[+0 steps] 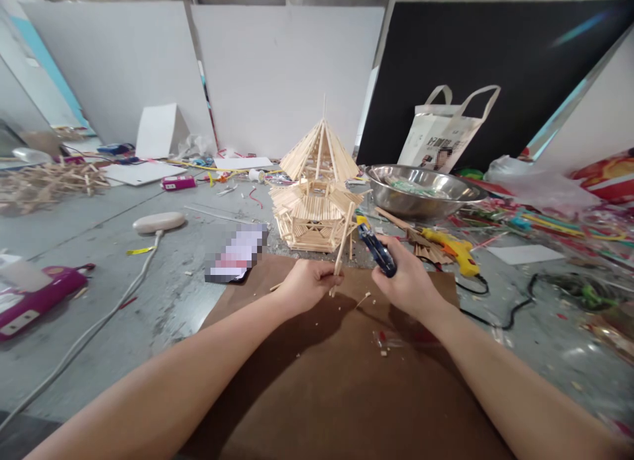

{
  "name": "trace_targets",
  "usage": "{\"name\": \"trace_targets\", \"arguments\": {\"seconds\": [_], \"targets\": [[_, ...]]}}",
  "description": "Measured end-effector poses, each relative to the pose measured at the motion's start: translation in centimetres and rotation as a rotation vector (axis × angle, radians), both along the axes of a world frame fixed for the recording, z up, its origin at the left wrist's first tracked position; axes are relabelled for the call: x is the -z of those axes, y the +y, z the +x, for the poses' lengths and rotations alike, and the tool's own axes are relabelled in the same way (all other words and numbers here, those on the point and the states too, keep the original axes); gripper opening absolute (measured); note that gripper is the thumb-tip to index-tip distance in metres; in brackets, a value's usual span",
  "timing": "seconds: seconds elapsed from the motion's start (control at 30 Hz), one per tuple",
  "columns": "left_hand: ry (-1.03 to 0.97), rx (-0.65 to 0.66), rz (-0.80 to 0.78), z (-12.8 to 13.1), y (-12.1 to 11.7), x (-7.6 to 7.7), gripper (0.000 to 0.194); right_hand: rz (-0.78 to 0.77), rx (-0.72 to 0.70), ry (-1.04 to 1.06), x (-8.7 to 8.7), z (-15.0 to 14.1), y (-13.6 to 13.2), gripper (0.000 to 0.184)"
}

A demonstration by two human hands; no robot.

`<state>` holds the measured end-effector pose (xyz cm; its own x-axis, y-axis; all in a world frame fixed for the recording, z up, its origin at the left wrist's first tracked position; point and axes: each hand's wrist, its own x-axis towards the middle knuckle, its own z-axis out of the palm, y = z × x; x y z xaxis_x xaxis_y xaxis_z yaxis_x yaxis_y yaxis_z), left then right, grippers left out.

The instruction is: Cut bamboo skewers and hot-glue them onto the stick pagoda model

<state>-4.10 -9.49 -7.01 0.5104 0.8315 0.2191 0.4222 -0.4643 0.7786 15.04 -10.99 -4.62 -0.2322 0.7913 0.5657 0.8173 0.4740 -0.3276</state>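
Note:
Thin wooden sticks [345, 238] stand up nearly vertical, pinched in the fingers of my left hand [310, 285]. My right hand [409, 278] is wrapped round a dark blue and yellow hand tool [377, 245], its yellow end pointing up and away toward the sticks but apart from them. I cannot make out the tool's exact kind. Just beyond both hands is a pavilion model [317, 212] built of pale wooden sticks, with a pointed roof. Below my hands, small wood scraps [366, 295] lie on a brown sheet [307, 394].
A phone [238, 252] lies left of the model. A steel bowl [426, 192] and a yellow glue gun [453, 248] are on the right, with a black cord. Left are a white cable [119, 305], a purple power strip [39, 301] and piled sticks [49, 182].

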Motion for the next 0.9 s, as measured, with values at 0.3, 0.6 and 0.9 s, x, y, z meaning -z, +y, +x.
{"name": "trace_targets", "arguments": {"seconds": [0.3,0.6,0.9], "targets": [[-0.105,0.265,-0.540,-1.7,0.5,-2.2,0.020,-0.181,-0.044,-0.334,0.6,1.5,1.5,0.041],[-0.050,0.381,-0.593,-1.7,0.3,-2.2,0.024,-0.128,-0.232,-0.393,0.6,0.6,0.7,0.044],[0.012,0.347,-0.563,-1.4,-0.1,-2.6,0.014,-0.104,-0.252,-0.461,0.4,0.2,0.3,0.032]]}}
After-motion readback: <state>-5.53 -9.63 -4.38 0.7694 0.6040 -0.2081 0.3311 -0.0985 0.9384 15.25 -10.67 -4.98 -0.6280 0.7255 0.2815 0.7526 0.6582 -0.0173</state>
